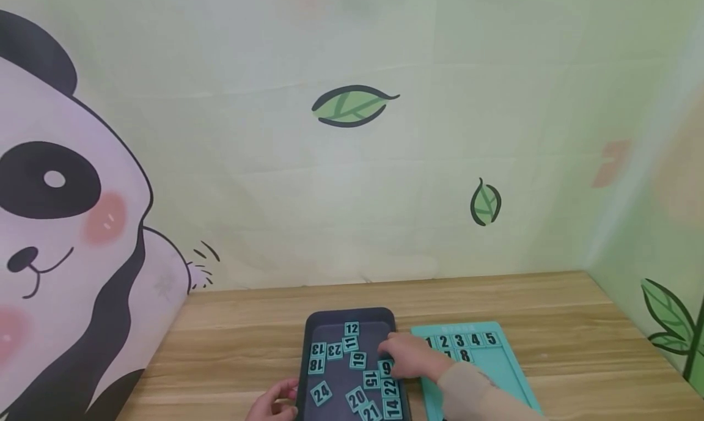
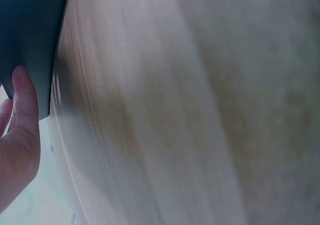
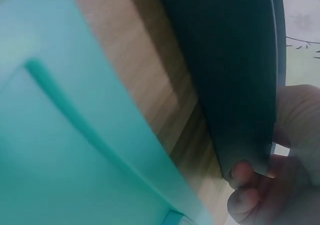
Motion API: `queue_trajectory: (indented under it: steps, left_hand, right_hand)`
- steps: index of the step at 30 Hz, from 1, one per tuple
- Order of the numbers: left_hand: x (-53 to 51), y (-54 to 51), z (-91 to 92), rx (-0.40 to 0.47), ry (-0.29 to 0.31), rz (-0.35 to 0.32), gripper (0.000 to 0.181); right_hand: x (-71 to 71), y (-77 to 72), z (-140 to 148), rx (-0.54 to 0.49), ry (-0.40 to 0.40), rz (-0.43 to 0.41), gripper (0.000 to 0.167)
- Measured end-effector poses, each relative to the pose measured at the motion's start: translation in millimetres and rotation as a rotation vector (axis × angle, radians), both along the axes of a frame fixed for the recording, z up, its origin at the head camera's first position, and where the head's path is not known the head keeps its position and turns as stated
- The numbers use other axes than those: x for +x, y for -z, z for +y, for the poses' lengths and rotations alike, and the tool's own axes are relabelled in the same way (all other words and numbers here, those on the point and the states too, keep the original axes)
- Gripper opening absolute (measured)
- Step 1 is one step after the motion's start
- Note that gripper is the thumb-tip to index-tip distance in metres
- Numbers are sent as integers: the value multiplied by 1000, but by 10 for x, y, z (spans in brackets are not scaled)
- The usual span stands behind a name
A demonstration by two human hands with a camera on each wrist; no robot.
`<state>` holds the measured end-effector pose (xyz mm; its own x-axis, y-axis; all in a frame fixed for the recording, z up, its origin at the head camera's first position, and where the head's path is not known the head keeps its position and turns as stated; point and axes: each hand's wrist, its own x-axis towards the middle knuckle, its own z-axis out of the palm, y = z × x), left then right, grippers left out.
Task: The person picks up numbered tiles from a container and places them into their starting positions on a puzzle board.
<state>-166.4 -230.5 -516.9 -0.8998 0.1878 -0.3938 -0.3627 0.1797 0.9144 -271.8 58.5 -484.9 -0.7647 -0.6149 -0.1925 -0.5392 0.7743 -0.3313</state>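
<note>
My left hand (image 1: pixel 274 402) touches the left wall of a dark rectangular round-cornered tray (image 1: pixel 337 377) with bent fingers, and my right hand (image 1: pixel 408 355) curves over the opposite rim; whether either pinches anything, I cannot tell. Square teal tiles with black numerals (image 1: pixel 358 360) lie inside, reading 12, 11, 13, 23, 18, 19, 9, 15, 22, 24, 20, 21, 14. Just right, a flat turquoise board (image 1: pixel 508 372) shows 1–5 and 8, its heading illegible.

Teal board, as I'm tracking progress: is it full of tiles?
Partly filled: the teal board holds number tiles along its top, with bare surface showing below.
</note>
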Motion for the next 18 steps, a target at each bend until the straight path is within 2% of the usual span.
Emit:
queue_trajectory:
  steps: [9, 18]
  left_hand:
    - [-8, 8, -12, -13, 3, 12, 58]
    - [-9, -19, -8, 16, 1, -25, 57]
  right_hand:
    - [-3, 38, -57, 41, 12, 60, 28]
    - [-23, 66, -10, -35, 25, 64, 32]
